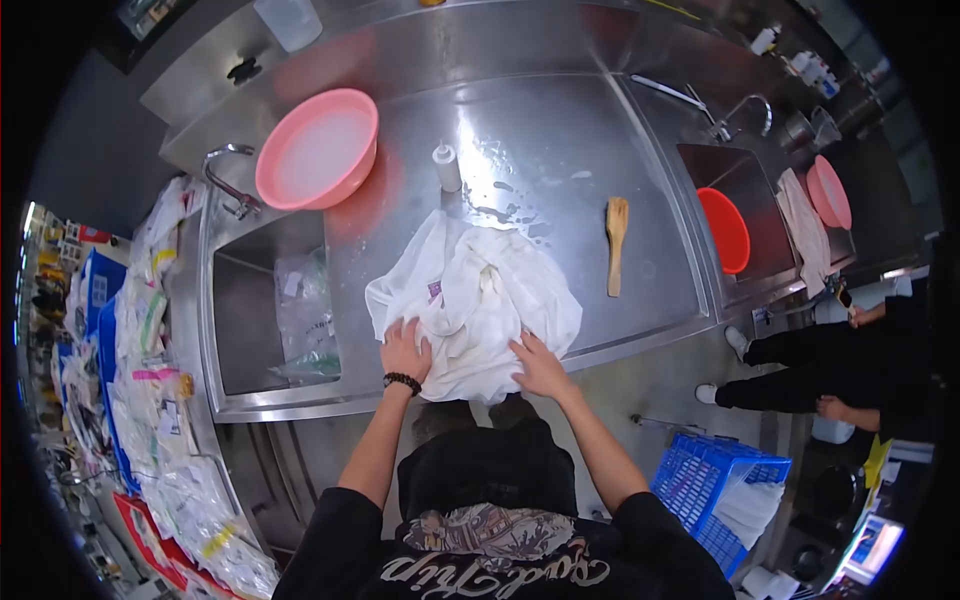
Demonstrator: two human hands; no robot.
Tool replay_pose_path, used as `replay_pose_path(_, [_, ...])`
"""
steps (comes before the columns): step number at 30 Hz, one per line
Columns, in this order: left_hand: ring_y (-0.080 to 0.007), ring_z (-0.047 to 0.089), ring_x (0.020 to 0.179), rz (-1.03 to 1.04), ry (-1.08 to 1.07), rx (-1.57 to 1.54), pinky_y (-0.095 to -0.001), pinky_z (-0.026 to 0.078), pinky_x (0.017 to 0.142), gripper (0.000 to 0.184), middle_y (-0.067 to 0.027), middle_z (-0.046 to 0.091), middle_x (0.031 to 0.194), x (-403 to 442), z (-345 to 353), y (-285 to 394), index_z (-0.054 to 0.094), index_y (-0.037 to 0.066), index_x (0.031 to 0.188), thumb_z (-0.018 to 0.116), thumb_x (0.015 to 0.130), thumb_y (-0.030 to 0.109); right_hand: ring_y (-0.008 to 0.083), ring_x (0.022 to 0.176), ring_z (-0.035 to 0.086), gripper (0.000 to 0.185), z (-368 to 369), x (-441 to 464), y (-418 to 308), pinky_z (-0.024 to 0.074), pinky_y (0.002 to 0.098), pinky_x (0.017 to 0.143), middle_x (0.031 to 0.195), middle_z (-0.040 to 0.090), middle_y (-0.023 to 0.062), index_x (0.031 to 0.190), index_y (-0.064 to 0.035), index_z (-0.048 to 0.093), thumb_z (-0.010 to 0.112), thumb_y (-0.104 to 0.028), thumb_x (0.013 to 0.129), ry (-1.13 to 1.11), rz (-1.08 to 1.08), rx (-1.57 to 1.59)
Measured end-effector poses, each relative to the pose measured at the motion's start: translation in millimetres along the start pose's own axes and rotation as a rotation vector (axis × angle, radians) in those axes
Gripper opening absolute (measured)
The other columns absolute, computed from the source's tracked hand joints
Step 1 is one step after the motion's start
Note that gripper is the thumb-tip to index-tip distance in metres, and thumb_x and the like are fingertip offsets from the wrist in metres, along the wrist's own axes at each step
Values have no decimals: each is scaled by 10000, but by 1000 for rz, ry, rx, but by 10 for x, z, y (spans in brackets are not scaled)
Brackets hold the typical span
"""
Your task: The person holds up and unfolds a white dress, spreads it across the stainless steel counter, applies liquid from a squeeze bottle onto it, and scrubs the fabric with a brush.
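Note:
A crumpled white garment (500, 300) lies on the steel counter and laps over its front edge. A small purple mark (434, 292) shows on the cloth. My left hand (405, 352), with a dark beaded bracelet at the wrist, rests on the garment's left front part with its fingers spread. On the right front part lies my right hand (541, 366), fingers apart and touching the cloth. Beyond the garment stands a white squeeze bottle (447, 168). A wooden brush (616, 245) lies to the right, apart from both hands.
A pink basin (318, 150) with whitish liquid stands at the back left, beside a tap and a sink (240, 300) with plastic bags. At right, another sink holds a red basin (724, 232). A blue crate (700, 490) and a person (830, 350) are on the floor there.

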State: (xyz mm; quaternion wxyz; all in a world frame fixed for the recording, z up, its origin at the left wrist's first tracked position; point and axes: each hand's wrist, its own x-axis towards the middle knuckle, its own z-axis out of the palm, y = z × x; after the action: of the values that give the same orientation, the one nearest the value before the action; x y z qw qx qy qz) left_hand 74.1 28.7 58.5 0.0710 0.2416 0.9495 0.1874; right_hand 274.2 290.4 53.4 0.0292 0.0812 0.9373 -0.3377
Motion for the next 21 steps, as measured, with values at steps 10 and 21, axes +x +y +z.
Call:
replay_pose_path(10, [-382,246,1599,-94,29,245,-566,213,1270,760,-191,174,1767,281,251,-409,379,199,1657,581,993,510,348,1261,611,416,-614,1273,-859,519,423,999,1384,637,133,1277,-124,697,698,-232,876,339,43,-103])
replay_pose_path(21, [-401,236,1600,-57,56,-8,-622,196,1262,757,-208,194,1754,375,64,-386,452,167,1602,730,922,349,265,1061,676,200,-603,1196,-205,525,373,980,1107,762,101,1003,-25,786,733,17,814,456,339,222])
